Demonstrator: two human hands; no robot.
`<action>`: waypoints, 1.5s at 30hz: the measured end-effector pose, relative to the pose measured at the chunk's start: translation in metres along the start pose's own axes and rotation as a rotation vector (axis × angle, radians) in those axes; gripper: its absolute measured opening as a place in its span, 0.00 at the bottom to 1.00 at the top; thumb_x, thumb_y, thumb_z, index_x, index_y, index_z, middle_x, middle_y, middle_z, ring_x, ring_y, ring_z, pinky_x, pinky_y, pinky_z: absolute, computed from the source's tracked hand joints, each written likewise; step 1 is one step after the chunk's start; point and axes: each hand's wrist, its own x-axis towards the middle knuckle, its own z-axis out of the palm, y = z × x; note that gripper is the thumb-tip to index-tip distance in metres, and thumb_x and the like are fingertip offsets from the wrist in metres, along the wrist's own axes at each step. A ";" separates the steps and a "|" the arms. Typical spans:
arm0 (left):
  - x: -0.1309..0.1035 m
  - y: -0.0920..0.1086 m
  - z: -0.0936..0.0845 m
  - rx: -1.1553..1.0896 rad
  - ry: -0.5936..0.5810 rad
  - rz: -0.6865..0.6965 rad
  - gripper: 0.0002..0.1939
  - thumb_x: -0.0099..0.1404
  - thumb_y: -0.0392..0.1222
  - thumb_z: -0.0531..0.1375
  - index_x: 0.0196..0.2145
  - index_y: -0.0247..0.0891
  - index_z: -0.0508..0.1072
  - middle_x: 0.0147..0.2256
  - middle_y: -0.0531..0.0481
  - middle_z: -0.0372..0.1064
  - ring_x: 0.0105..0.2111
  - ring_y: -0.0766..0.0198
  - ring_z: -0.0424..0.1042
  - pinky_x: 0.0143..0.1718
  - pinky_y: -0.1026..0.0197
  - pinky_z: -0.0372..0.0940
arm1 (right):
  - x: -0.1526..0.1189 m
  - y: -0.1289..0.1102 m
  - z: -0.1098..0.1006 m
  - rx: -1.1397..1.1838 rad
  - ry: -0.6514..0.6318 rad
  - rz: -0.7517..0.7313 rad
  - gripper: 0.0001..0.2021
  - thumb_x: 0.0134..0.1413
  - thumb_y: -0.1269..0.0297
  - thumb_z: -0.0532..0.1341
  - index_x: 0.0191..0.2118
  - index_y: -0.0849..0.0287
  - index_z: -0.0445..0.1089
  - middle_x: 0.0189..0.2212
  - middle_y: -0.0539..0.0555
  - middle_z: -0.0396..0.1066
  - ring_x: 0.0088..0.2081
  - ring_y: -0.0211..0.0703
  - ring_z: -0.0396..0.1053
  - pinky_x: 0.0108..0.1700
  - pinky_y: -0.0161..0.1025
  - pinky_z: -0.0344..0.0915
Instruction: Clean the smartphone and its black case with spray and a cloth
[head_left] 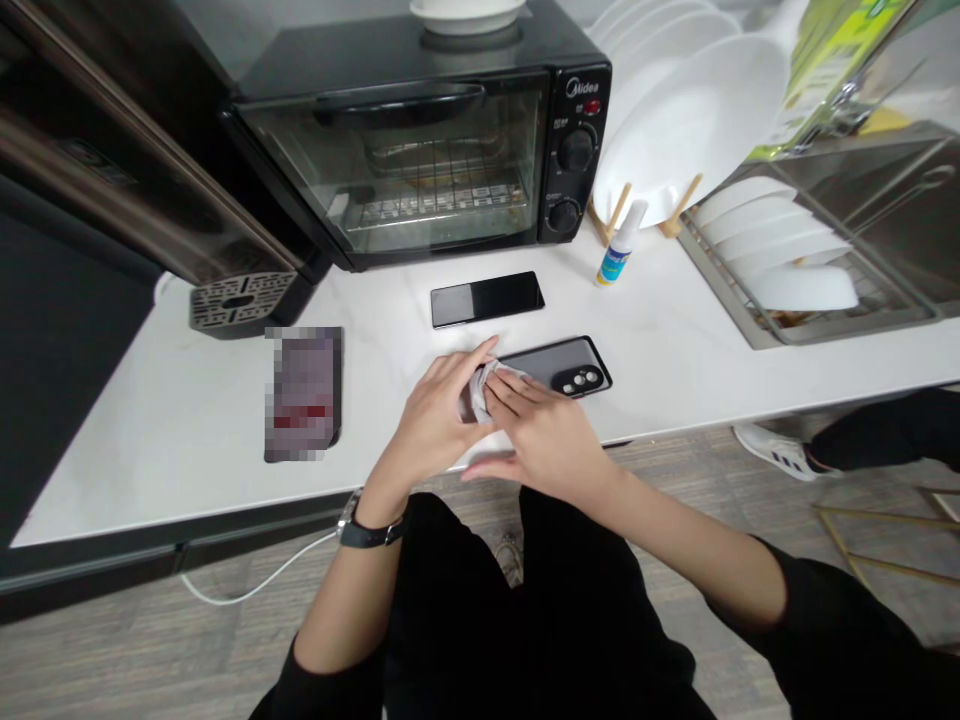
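Note:
A phone case (536, 360) with a black rim and a see-through back lies on the white counter, its camera holes at the right end. My left hand (439, 410) is closed around the left end of the case. In my right hand (551, 430) is a crumpled white wipe (484, 385), pressed by the fingertips against the inside of the case; the thumb sticks out to the left. Much of the wipe and the case's left end are hidden by my hands. Just behind lies a black phone (487, 298), screen up.
A small spray bottle (621, 245) stands by the plate rack. At the back is a toaster oven (420, 170), with a drink machine's drip tray (240, 300) to its left. A pixelated phone-like item (304, 390) lies left. Right is a sink (750, 300) holding dishes.

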 end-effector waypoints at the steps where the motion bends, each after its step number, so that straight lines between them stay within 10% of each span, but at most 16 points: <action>1: 0.000 0.001 0.000 0.002 0.002 0.003 0.47 0.64 0.42 0.73 0.75 0.44 0.58 0.65 0.45 0.70 0.64 0.49 0.67 0.68 0.46 0.63 | -0.002 0.001 -0.003 0.024 -0.012 -0.016 0.53 0.58 0.23 0.51 0.61 0.75 0.72 0.62 0.71 0.75 0.67 0.60 0.72 0.69 0.53 0.70; 14: 0.001 0.002 0.002 0.005 -0.002 -0.008 0.49 0.63 0.49 0.75 0.75 0.47 0.57 0.66 0.48 0.69 0.65 0.50 0.66 0.69 0.46 0.61 | -0.059 0.033 -0.049 -0.263 0.040 0.191 0.30 0.73 0.44 0.57 0.63 0.67 0.72 0.60 0.63 0.78 0.62 0.57 0.77 0.68 0.59 0.70; 23: 0.001 0.004 0.000 0.005 0.004 0.006 0.47 0.64 0.51 0.74 0.74 0.47 0.59 0.65 0.48 0.70 0.64 0.51 0.67 0.68 0.47 0.61 | -0.030 0.034 -0.025 -0.301 0.102 0.299 0.45 0.67 0.32 0.54 0.61 0.78 0.72 0.61 0.74 0.75 0.62 0.65 0.76 0.65 0.58 0.72; 28: 0.002 -0.001 0.001 -0.014 0.023 0.011 0.49 0.62 0.60 0.73 0.73 0.43 0.61 0.64 0.45 0.71 0.63 0.49 0.68 0.67 0.47 0.63 | -0.001 0.015 -0.005 -0.263 0.088 0.246 0.56 0.59 0.24 0.53 0.57 0.87 0.73 0.57 0.83 0.76 0.60 0.73 0.77 0.66 0.58 0.72; 33: 0.000 -0.002 0.003 0.011 0.025 0.017 0.42 0.67 0.40 0.70 0.74 0.44 0.60 0.63 0.47 0.71 0.61 0.52 0.68 0.65 0.49 0.64 | 0.008 -0.007 0.008 -0.002 0.074 0.040 0.54 0.59 0.22 0.51 0.57 0.79 0.75 0.57 0.75 0.78 0.63 0.63 0.76 0.70 0.54 0.69; 45: 0.000 0.001 0.003 0.031 0.007 -0.003 0.50 0.63 0.51 0.75 0.75 0.46 0.57 0.64 0.47 0.70 0.63 0.49 0.66 0.67 0.46 0.62 | -0.045 0.025 -0.037 -0.169 0.021 0.028 0.35 0.72 0.39 0.55 0.62 0.70 0.72 0.62 0.64 0.77 0.62 0.56 0.77 0.65 0.56 0.73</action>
